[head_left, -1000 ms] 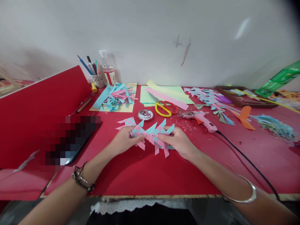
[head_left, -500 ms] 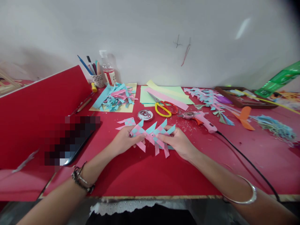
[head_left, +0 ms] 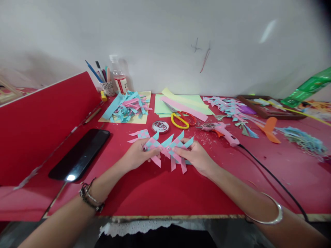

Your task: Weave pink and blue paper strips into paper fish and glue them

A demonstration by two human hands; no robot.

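Observation:
My left hand (head_left: pixel 136 155) is closed on a woven paper fish (head_left: pixel 153 143) of pink and light blue strips with a small stick-on eye. Thumb on top, my right hand (head_left: pixel 199 157) pinches a second woven paper fish (head_left: pixel 176 144) in the same colours, its eye showing too. The two fish meet nose to nose between the hands, and my fingers hide parts of both. Just beyond the left hand lies a third woven paper piece (head_left: pixel 141 134). A round lidded tin (head_left: pixel 160 127) with dark red squiggles stands behind the fish.
Yellow-and-red scissors (head_left: pixel 180 121) lie on paper sheets (head_left: pixel 160 106). A pink glue gun (head_left: pixel 227 134) trails a black cord (head_left: pixel 269 175) rightward. A phone (head_left: pixel 80 155) lies at left, before a red board (head_left: pixel 46 127). Cut strips (head_left: pixel 129 107) are heaped near a pen cup (head_left: pixel 107 89).

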